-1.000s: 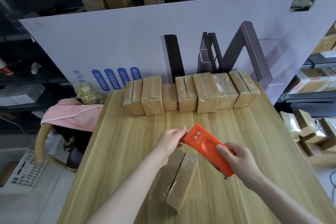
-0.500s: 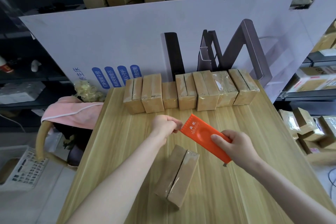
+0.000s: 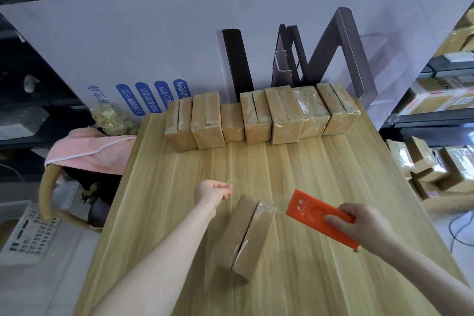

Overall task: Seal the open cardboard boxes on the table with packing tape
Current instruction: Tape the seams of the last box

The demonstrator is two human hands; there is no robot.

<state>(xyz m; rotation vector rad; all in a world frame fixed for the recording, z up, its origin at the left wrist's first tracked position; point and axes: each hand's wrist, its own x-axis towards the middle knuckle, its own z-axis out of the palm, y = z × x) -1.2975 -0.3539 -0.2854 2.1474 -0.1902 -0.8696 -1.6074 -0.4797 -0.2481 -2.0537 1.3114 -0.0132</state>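
Cardboard box (image 3: 246,233) lying slantwise on the near middle of the table (image 3: 307,161), its two top flaps meeting along a dark, slightly gaping centre seam, with a glossy film over its right flap and far end. Left hand (image 3: 213,192), just left of and beyond the box and clear of it, has its fingers curled against the thumb as in a pinch; whether clear tape lies between them cannot be told. Right hand (image 3: 359,223), to the right of the box, grips the near end of an orange tape dispenser (image 3: 310,209) whose far end points toward the box; a row of taped boxes (image 3: 259,115) lines the far table edge.
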